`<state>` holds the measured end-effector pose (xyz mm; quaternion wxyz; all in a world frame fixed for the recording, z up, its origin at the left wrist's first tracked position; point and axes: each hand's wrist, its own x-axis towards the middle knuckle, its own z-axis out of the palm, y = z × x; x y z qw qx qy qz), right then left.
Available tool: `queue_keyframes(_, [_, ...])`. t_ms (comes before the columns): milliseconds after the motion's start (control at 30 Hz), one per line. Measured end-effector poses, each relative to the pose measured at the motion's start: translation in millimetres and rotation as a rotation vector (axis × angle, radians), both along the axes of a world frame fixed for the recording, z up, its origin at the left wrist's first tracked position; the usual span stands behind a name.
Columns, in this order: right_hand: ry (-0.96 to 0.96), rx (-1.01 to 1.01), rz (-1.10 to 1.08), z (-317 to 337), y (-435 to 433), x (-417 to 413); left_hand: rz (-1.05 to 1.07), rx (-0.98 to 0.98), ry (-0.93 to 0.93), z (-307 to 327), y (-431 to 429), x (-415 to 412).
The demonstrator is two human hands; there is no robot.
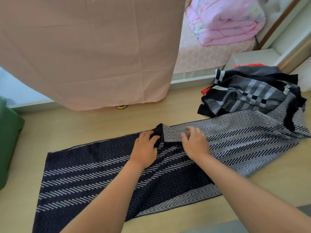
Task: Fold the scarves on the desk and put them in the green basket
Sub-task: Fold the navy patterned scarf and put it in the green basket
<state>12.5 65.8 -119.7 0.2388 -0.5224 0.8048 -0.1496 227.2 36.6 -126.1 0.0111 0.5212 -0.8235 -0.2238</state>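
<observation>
We see a pale-pink fabric curtain point(87, 47) hanging at eleven o'clock, a folded pink floral quilt point(225, 21) at one o'clock, and a small gold object point(122, 107) under the curtain's hem.

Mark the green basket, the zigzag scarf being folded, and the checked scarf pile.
green basket point(9, 140): head view, on its side wall at the left edge.
zigzag scarf point(87, 174): head view, on its dark striped half.
checked scarf pile point(252, 93): head view, on the grey checked top layer.
</observation>
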Motion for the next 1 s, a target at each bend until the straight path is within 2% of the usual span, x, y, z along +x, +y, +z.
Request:
queue_keyframes(100, [0.173, -0.023, 0.328, -6.8, 5.5, 8.7, -0.084, 0.032, -0.085, -3.0, 0.4, -8.4])
queue_keyframes(167, [0.227, -0.052, 0.376, -13.7, 1.8, 8.9, -0.133, 0.046, -0.177, -6.6, -0.6, -9.9])
queue_keyframes(267, [0.209, -0.197, 0.339, -19.6, -4.9, 4.8, -0.148, 0.054, -0.226, -11.0, -1.0, -6.8])
queue_keyframes(333, [0.154, -0.226, 0.292, -17.4, -7.5, 1.6, -0.136, 0.049, -0.22, -12.5, -0.4, -5.3])
queue_keyframes(433, [-0.05, -0.119, -0.01, -3.4, -15.1, -6.6, -0.13, 0.027, -0.154, -13.2, 0.0, -4.0])
queue_keyframes(533, [-0.052, 0.005, -0.232, 0.3, -20.8, -26.1, -0.146, 0.007, -0.166, -14.0, 1.2, -4.9])
queue_keyframes(667, [-0.01, 0.171, -0.188, 0.0, -13.3, -35.2, -0.165, 0.05, -0.296, -14.7, 2.5, -10.1])
queue_keyframes(767, [0.021, 0.166, -0.122, 3.4, -1.6, -34.3, -0.159, 0.073, -0.297, -9.0, 3.0, -12.5])
queue_keyframes(900, [-0.02, 0.077, -0.112, 13.7, 32.9, -37.7, -0.128, 0.005, -0.162, 2.4, 22.8, -11.8])
queue_keyframes(1000, [0.037, 0.076, -0.125, 15.6, 72.4, -37.8, -0.126, -0.062, -0.02, 11.3, 51.2, -11.8])
